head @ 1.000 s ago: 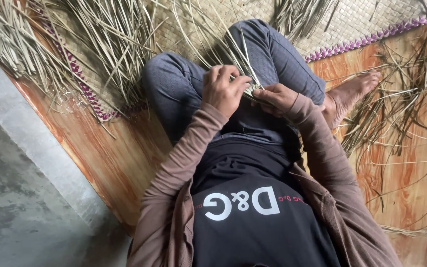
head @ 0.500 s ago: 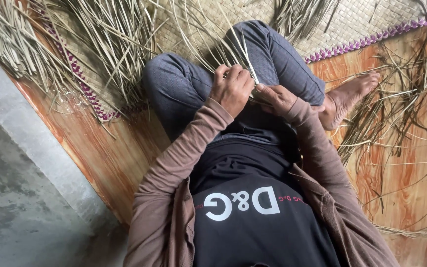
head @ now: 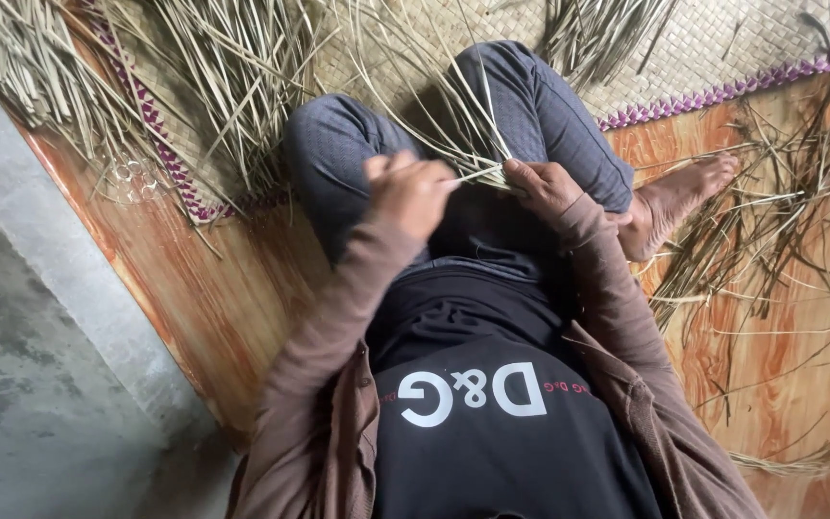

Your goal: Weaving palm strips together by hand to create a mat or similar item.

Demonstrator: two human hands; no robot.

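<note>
Your left hand [head: 410, 192] has slid left along one pale dried reed strip [head: 477, 175]; both hands pinch it, right hand [head: 545, 187] beside your two knees.

Woven mat [head: 722, 38] on floor [head: 223, 308] ahead of knees; loose strips [head: 780, 211] right of foot [head: 674, 202]; strip bundle [head: 477, 176] between both hands.

Left hand [head: 413, 195], right hand [head: 542, 185] pinching dry straw strips [head: 477, 175], woven mat [head: 722, 48]

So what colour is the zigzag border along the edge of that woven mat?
Purple, against the pale straw-coloured woven mat; the border shows best in the head view.
</note>
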